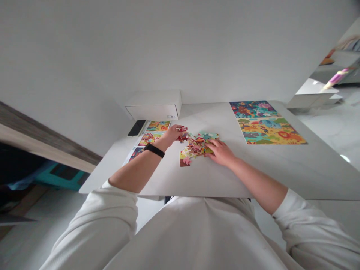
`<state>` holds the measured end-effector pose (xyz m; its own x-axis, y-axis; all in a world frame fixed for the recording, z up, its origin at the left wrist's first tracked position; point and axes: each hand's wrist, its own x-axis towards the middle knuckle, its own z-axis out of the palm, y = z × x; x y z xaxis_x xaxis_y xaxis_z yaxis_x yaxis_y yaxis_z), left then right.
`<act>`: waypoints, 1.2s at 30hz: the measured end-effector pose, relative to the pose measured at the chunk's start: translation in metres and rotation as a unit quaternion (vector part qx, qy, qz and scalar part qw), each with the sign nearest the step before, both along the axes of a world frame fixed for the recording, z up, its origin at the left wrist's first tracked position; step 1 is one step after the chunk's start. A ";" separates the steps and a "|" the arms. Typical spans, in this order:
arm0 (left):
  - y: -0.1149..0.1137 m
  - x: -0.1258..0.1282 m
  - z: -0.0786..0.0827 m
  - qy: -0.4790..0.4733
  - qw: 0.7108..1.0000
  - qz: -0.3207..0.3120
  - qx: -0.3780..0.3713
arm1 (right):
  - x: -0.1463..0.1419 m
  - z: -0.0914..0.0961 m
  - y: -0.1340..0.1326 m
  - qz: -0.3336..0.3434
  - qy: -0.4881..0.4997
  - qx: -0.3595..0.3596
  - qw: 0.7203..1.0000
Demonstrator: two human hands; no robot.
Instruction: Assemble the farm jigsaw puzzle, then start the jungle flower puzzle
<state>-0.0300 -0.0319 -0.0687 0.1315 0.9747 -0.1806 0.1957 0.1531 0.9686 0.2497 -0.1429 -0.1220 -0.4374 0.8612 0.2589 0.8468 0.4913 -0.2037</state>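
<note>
White shirt (210, 232): seen below the front edge of the desk (165, 180).
Left hand (171, 135): a red piece (183, 129) is pinched between fingertips.
Right hand (222, 153): fingers are spread on the puzzle pile (195, 147).
Puzzle pile: heaped mid-desk, between both hands.

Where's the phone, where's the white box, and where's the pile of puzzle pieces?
Phone (137, 128): head view, on the middle of its dark screen.
White box (153, 111): head view, on its front side.
Puzzle pieces (197, 147): head view, near the middle of the pile.
</note>
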 end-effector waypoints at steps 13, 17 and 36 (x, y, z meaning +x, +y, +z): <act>0.005 0.006 -0.019 0.254 0.949 -0.081 0.170 | 0.012 0.003 0.002 -0.041 -0.006 -0.003 0.999; 0.007 -0.005 -0.017 0.265 0.944 -0.096 0.172 | 0.014 0.000 0.003 -0.038 -0.005 0.000 0.999; -0.102 -0.036 -0.020 0.422 0.796 -0.273 0.338 | 0.005 0.005 -0.004 -0.117 -0.004 0.041 0.992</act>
<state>-0.0664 -0.1334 -0.0882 0.6786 0.7259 0.1121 0.6788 -0.6782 0.2816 0.2547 -0.1466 -0.1169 -0.2296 0.9160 0.3291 0.9415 0.2947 -0.1634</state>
